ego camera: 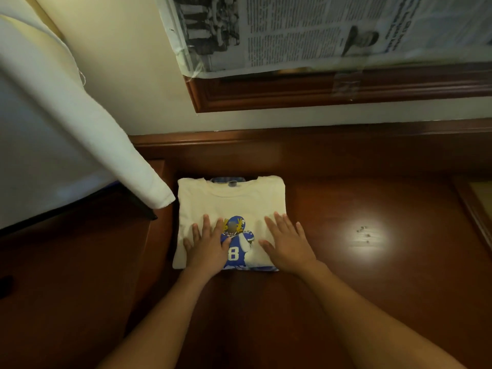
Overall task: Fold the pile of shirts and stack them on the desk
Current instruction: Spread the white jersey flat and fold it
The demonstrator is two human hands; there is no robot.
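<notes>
Both the left hand [206,247] and right hand [286,243] press flat, fingers spread, on the folded cream shirt [231,201], apparently atop another garment, on the desk [346,209].

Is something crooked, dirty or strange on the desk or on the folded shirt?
Little stands out. The cream shirt lies squarely folded under the left hand and right hand. A blue garment beneath peeks out at its far edge. A few dark specks sit on the desk to the right.

Cream wall [127,62], newspaper [292,33] over dark wooden frame [319,91]; white curtain [66,129] left
</notes>
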